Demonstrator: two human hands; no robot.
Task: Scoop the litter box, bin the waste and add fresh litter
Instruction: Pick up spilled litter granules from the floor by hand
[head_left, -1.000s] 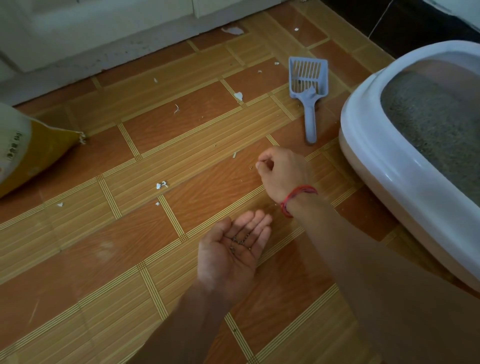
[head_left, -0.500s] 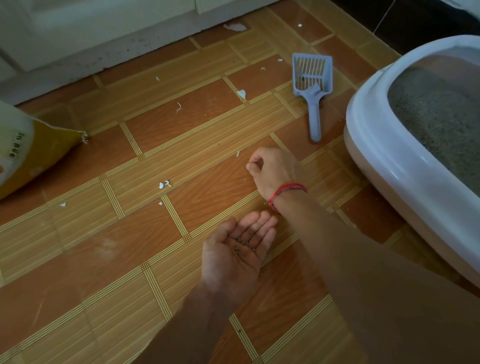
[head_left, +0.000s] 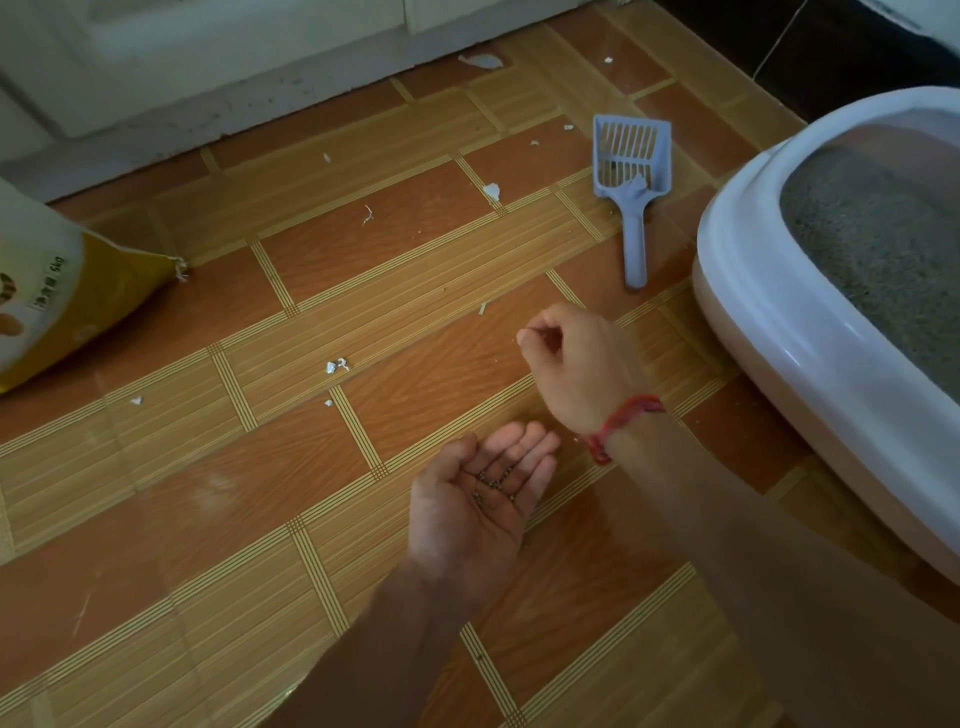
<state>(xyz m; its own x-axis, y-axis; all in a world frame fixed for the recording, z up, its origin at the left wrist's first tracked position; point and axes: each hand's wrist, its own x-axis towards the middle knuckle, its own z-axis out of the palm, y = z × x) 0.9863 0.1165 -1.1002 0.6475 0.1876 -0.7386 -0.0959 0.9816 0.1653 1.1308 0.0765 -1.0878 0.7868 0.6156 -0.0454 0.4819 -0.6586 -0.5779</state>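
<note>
A yellow litter bag (head_left: 62, 306) lies at the far left. The left hand (head_left: 480, 499) is cupped palm-up, open, holding a few dark grains (head_left: 493, 480). The right hand (head_left: 576, 358) pinches thumb and forefinger just above the floor (head_left: 208, 493). Beyond it lies the scoop (head_left: 631, 182), and the litter box (head_left: 810, 332) sits at the right.

The left hand (head_left: 475, 506) is held palm up, fingers (head_left: 524, 452) extended; the right hand (head_left: 576, 364) is pinched, thumb meeting forefinger.
</note>
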